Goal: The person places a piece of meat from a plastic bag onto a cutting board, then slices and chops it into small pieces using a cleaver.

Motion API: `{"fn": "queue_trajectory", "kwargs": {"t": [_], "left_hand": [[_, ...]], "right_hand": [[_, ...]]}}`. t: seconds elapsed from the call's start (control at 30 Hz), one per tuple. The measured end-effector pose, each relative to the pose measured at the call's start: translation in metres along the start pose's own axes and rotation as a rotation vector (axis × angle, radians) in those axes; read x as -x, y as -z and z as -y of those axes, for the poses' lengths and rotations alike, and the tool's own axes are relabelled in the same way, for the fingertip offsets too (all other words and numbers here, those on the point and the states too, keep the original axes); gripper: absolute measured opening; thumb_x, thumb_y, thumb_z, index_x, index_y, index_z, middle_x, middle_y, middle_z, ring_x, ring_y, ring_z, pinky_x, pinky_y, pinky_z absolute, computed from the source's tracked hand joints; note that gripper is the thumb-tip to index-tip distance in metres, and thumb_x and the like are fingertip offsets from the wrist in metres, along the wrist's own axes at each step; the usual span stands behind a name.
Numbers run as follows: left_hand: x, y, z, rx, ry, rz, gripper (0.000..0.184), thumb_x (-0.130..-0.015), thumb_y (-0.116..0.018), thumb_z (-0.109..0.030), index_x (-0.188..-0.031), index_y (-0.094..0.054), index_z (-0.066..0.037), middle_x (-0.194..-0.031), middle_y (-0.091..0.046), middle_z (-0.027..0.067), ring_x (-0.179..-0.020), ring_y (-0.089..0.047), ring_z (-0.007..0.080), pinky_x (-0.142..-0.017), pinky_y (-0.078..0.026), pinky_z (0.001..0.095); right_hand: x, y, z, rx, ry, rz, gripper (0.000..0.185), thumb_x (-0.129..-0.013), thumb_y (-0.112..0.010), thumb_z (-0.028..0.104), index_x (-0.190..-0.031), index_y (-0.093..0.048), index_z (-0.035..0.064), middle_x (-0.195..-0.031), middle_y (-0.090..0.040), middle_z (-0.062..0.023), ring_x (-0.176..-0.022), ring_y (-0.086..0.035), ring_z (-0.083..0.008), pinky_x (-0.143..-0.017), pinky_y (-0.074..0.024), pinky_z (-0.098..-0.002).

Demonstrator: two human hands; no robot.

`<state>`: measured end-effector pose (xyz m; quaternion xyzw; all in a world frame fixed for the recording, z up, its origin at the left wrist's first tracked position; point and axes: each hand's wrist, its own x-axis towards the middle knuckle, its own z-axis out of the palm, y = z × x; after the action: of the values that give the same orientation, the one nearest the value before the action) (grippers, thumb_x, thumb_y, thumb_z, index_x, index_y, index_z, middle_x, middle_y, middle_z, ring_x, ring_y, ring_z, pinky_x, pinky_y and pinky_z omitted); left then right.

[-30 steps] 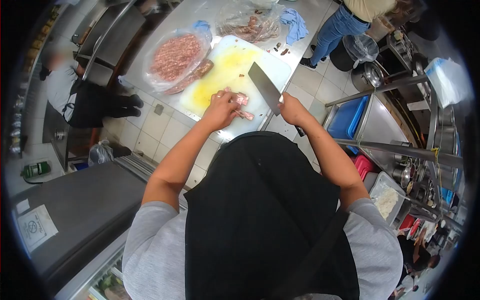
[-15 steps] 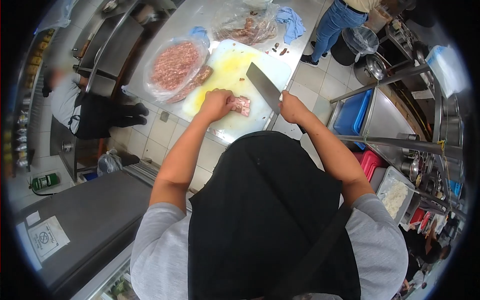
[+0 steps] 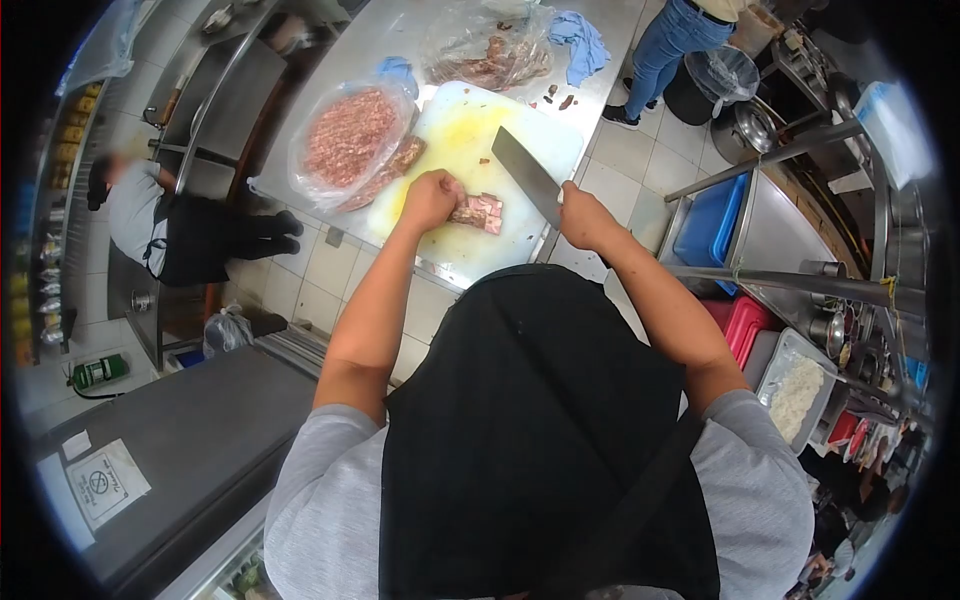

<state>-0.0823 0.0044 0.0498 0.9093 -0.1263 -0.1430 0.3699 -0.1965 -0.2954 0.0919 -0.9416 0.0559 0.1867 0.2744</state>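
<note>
A pale pink piece of meat with a browned edge lies on the white cutting board, which is stained yellow. Right at the meat's left end is my left hand, its fingers curled together; whether anything is pinched in them is hidden. My right hand grips a cleaver by its handle. The broad blade slants up and left over the board's right side, apart from the meat. A small brown scrap sits on the board between blade and left hand.
Left of the board are a clear bag of ground meat and a larger meat piece. Behind it lie another bag of meat and a blue cloth. One person stands left, another beyond the table. A metal shelf rack stands right.
My left hand has shifted slightly up and left, so more of the meat piece shows. My right hand and the cleaver have barely moved.
</note>
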Motion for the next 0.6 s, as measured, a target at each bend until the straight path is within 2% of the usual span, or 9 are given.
{"fn": "queue_trajectory", "kwargs": {"t": [0.03, 0.07, 0.13, 0.27, 0.3, 0.37, 0.43, 0.5, 0.6], "left_hand": [[0.0, 0.003, -0.006, 0.156, 0.071, 0.009, 0.017, -0.088, -0.076, -0.012, -0.098, -0.073, 0.002, -0.094, -0.077, 0.019, -0.085, -0.075, 0.0287, -0.079, -0.058, 0.0395], [-0.003, 0.004, -0.003, 0.155, 0.07, 0.01, 0.017, -0.088, -0.076, -0.012, -0.098, -0.073, 0.002, -0.094, -0.077, 0.019, -0.085, -0.075, 0.0287, -0.079, -0.058, 0.0395], [-0.009, 0.009, 0.001, 0.353, -0.061, -0.144, 0.016, -0.089, -0.069, 0.001, -0.106, -0.07, 0.001, -0.096, -0.076, 0.0173, -0.086, -0.076, 0.0238, -0.077, -0.058, 0.0363], [0.004, 0.025, -0.022, 0.459, 0.01, -0.182, 0.021, -0.094, -0.065, 0.002, -0.115, -0.066, 0.0, -0.091, -0.074, 0.0131, -0.083, -0.073, 0.0211, -0.075, -0.057, 0.0331], [0.011, 0.025, -0.029, 0.459, 0.009, -0.186, 0.021, -0.094, -0.065, 0.002, -0.115, -0.066, 0.0, -0.091, -0.074, 0.0131, -0.083, -0.073, 0.0211, -0.075, -0.057, 0.0331], [0.021, 0.024, -0.04, 0.464, 0.043, -0.009, 0.019, -0.094, -0.067, 0.001, -0.112, -0.067, 0.0, -0.09, -0.073, 0.0118, -0.079, -0.071, 0.0185, -0.075, -0.057, 0.033], [0.013, 0.0, -0.006, 0.387, 0.058, 0.017, 0.017, -0.093, -0.069, 0.0, -0.11, -0.068, -0.002, -0.092, -0.074, 0.0113, -0.081, -0.071, 0.0194, -0.076, -0.056, 0.035], [0.018, -0.008, -0.002, 0.197, -0.083, -0.002, 0.015, -0.098, -0.068, -0.003, -0.113, -0.067, -0.003, -0.091, -0.071, 0.0069, -0.085, -0.069, 0.0167, -0.078, -0.055, 0.0327], [0.023, -0.008, -0.006, 0.151, -0.076, -0.064, 0.016, -0.096, -0.068, -0.004, -0.111, -0.069, -0.004, -0.09, -0.072, 0.0125, -0.087, -0.07, 0.0246, -0.08, -0.055, 0.0362]], "right_hand": [[0.001, 0.001, 0.001, -0.006, 0.0, 0.0, 0.03, -0.099, -0.056, 0.007, -0.122, -0.053, -0.0111, -0.11, -0.07, -0.0383, -0.107, -0.071, -0.0509, -0.092, -0.0572, -0.0537], [0.0, 0.0, 0.0, -0.007, -0.001, -0.002, 0.03, -0.099, -0.056, 0.007, -0.122, -0.053, -0.0111, -0.11, -0.07, -0.0383, -0.107, -0.071, -0.0509, -0.092, -0.0572, -0.0537], [0.0, -0.001, 0.0, -0.015, -0.004, -0.005, 0.03, -0.099, -0.057, 0.008, -0.122, -0.053, -0.011, -0.11, -0.07, -0.0385, -0.107, -0.07, -0.0511, -0.093, -0.0569, -0.0537], [0.001, 0.002, 0.001, -0.021, 0.006, -0.005, 0.031, -0.1, -0.058, 0.009, -0.122, -0.053, -0.0114, -0.11, -0.07, -0.0385, -0.107, -0.07, -0.0512, -0.093, -0.0565, -0.0539], [0.001, 0.003, 0.0, -0.023, 0.01, 0.0, 0.032, -0.1, -0.059, 0.01, -0.122, -0.053, -0.0117, -0.11, -0.07, -0.0387, -0.107, -0.07, -0.0513, -0.093, -0.0565, -0.0539], [0.0, 0.003, 0.0, -0.021, 0.018, 0.003, 0.032, -0.1, -0.059, 0.01, -0.123, -0.053, -0.0119, -0.11, -0.07, -0.0389, -0.107, -0.07, -0.0514, -0.093, -0.0565, -0.054], [-0.001, 0.003, 0.0, -0.015, 0.009, 0.008, 0.033, -0.1, -0.059, 0.011, -0.123, -0.052, -0.0123, -0.109, -0.07, -0.0393, -0.107, -0.07, -0.0516, -0.094, -0.0564, -0.0541], [-0.002, 0.002, 0.0, -0.009, 0.015, -0.002, 0.034, -0.1, -0.059, 0.011, -0.123, -0.052, -0.0123, -0.109, -0.07, -0.0395, -0.107, -0.07, -0.0518, -0.093, -0.0564, -0.0541], [0.0, 0.003, 0.001, 0.003, 0.019, -0.003, 0.034, -0.099, -0.057, 0.01, -0.124, -0.052, -0.0127, -0.109, -0.07, -0.0398, -0.106, -0.07, -0.052, -0.093, -0.0566, -0.0538]]}}
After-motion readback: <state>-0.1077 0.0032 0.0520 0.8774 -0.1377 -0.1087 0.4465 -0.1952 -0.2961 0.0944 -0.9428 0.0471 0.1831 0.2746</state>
